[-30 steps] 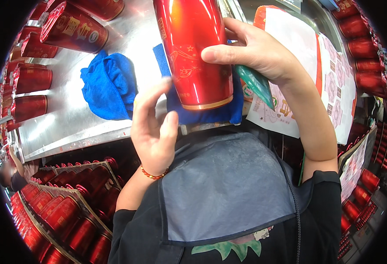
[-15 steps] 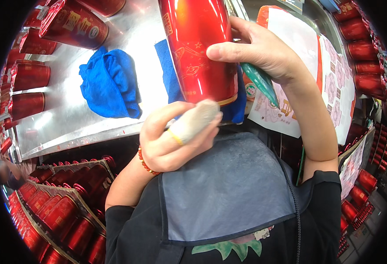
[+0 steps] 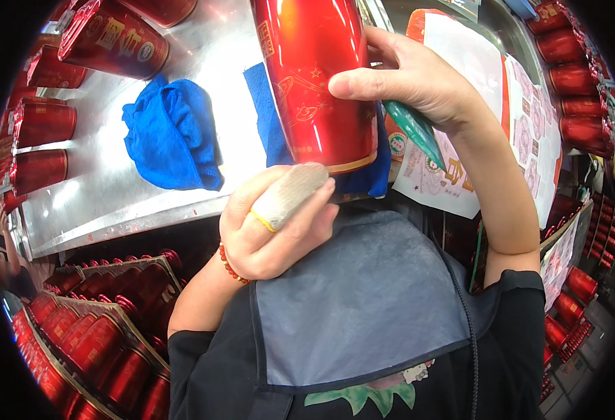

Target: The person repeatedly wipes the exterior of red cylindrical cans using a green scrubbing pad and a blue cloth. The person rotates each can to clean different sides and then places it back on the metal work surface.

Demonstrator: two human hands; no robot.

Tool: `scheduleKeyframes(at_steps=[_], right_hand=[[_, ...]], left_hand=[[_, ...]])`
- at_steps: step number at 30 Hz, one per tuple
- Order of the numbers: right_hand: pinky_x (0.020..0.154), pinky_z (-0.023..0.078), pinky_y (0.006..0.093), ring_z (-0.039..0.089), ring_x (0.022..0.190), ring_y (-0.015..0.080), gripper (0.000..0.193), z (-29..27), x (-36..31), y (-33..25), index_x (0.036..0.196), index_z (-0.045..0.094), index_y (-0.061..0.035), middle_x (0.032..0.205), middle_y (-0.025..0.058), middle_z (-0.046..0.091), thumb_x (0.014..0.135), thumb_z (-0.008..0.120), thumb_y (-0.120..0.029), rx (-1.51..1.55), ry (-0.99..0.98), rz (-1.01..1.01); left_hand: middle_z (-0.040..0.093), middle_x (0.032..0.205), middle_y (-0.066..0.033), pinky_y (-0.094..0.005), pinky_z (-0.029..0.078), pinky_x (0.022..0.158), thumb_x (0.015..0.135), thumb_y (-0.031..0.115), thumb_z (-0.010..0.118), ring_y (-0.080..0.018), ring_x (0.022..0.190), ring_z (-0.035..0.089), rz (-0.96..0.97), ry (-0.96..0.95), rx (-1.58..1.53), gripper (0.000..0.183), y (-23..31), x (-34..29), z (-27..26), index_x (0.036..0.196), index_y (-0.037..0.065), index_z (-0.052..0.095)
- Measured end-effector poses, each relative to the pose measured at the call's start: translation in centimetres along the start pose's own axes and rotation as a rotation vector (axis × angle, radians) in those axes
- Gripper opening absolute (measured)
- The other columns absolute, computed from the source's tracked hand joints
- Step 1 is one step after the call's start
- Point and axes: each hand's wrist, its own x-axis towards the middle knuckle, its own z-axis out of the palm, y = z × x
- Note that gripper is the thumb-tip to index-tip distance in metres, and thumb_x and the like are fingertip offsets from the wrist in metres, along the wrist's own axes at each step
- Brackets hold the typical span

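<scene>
A shiny red metal canister (image 3: 321, 91) with gold line drawings lies over a blue cloth (image 3: 269, 129). My right hand (image 3: 405, 80) grips its right side, thumb across the front and the other fingers mostly hidden behind. A green translucent flat blade-like tool (image 3: 416, 133) sticks out from under that palm. At the canister's near end is my left hand (image 3: 272, 224), closed, its fingers curled together. One finger wears a pale cover (image 3: 293, 196) with a yellow rim, its tip next to the canister's gold lower edge. Whatever the left fingers pinch is hidden.
A crumpled blue cloth (image 3: 171, 133) lies on the metal table (image 3: 97, 210). Printed sticker sheets (image 3: 454, 182) are at the right. More red canisters (image 3: 115, 42) line the left and right sides, with crates of them (image 3: 94, 336) below left.
My left hand has drawn slightly left and down, its covered finger shifting away along the canister's lower edge. The right hand and canister stay nearly still.
</scene>
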Motion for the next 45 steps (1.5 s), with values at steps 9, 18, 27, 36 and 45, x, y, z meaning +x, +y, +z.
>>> scheduleKeyframes(at_steps=[9, 18, 27, 36, 45], right_hand=[[0.096, 0.049, 0.0276, 0.063, 0.106, 0.0136, 0.072, -0.8, 0.5, 0.2, 0.140, 0.054, -0.0008, 0.121, 0.0110, 0.067, 0.084, 0.083, -0.035, -0.105, -0.039, -0.009], [0.048, 0.041, 0.0142, 0.058, 0.063, 0.0014, 0.059, -3.9, 5.0, 3.0, 0.114, 0.064, -0.0040, 0.079, -0.0023, 0.062, 0.081, 0.082, -0.049, 0.125, -0.120, -0.046], [0.112, 0.040, 0.0411, 0.048, 0.134, 0.0330, 0.093, -1.9, 1.9, -5.4, 0.148, 0.043, -0.0077, 0.148, 0.0207, 0.047, 0.079, 0.081, -0.058, -0.176, -0.235, -0.021], [0.071, 0.059, 0.0255, 0.073, 0.086, 0.0170, 0.081, -2.7, 6.3, 2.3, 0.118, 0.065, 0.0003, 0.099, 0.0122, 0.074, 0.067, 0.089, -0.057, 0.054, -0.098, -0.119], [0.059, 0.048, 0.0197, 0.065, 0.072, 0.0063, 0.092, -3.7, 5.6, 2.6, 0.123, 0.063, 0.0039, 0.083, 0.0053, 0.067, 0.071, 0.081, -0.070, -0.081, -0.048, 0.016]], left_hand=[[0.072, 0.113, -0.0106, -0.0353, 0.059, 0.080, 0.070, 0.001, 0.080, -0.0268, 0.101, 0.067, 0.121, 0.033, -0.004, 0.031, 0.4, 1.1, 1.2, 0.100, 0.002, 0.077], [0.073, 0.112, -0.0142, -0.0380, 0.054, 0.094, 0.071, -0.004, 0.076, -0.0308, 0.107, 0.066, -0.070, 0.063, -0.054, 0.035, 0.4, -1.2, 0.7, 0.106, 0.002, 0.076], [0.073, 0.111, -0.0124, -0.0340, 0.058, 0.087, 0.069, -0.002, 0.078, -0.0273, 0.105, 0.068, 0.059, 0.039, -0.001, 0.034, 0.1, -0.2, 0.7, 0.103, 0.000, 0.077], [0.073, 0.110, -0.0115, -0.0349, 0.059, 0.088, 0.072, 0.000, 0.078, -0.0273, 0.105, 0.067, 0.024, 0.008, 0.009, 0.031, 0.4, 0.0, 0.4, 0.103, 0.001, 0.077], [0.073, 0.112, -0.0116, -0.0353, 0.058, 0.088, 0.071, 0.000, 0.079, -0.0276, 0.105, 0.067, 0.038, -0.014, 0.036, 0.034, 0.9, 0.4, 0.4, 0.105, 0.000, 0.076]])
